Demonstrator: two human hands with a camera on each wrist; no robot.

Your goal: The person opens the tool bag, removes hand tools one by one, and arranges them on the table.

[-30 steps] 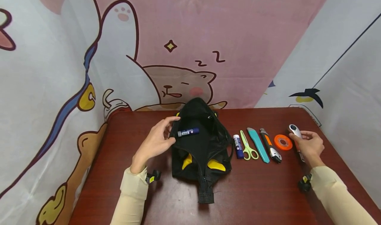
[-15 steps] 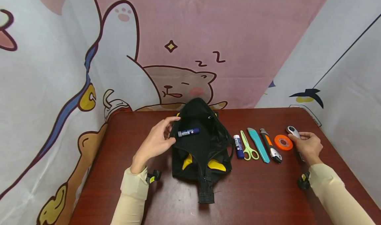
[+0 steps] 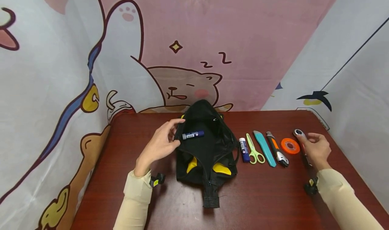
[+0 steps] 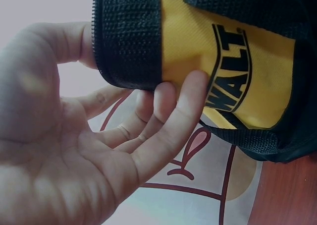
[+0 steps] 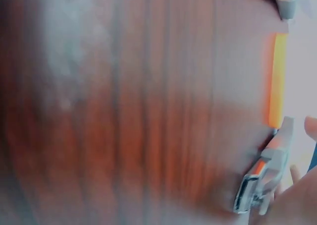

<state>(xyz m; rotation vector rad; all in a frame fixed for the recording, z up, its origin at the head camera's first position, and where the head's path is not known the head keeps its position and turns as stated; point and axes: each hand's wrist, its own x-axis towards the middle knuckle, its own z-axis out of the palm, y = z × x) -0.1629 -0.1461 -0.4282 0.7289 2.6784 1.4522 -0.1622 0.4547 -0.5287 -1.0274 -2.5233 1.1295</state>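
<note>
In the head view, my left hand (image 3: 159, 144) holds the left rim of an open black and yellow tool bag (image 3: 205, 171). The left wrist view shows my thumb at the zippered edge and fingers against the yellow outside. A blue glue stick (image 3: 193, 135) lies inside the bag. My right hand (image 3: 317, 150) is at the far right of the table, over a slim tool (image 3: 300, 133) with a rounded grey head and a reddish shaft. Its thumb is by the tool and the fingers are spread apart. The right wrist view shows that tool (image 5: 262, 173) beside my fingers.
Between bag and right hand lie another glue stick (image 3: 244, 150), green scissors (image 3: 253, 149), a teal cutter (image 3: 265, 149), a grey and orange utility knife (image 3: 277, 149) and an orange tape roll (image 3: 290, 146). A printed cloth (image 3: 258, 47) hangs behind the brown table (image 3: 258, 196).
My right hand moved slightly left with the grey-headed tool, then its fingers loosened and drew a little to the right. The left hand and bag stayed in place.
</note>
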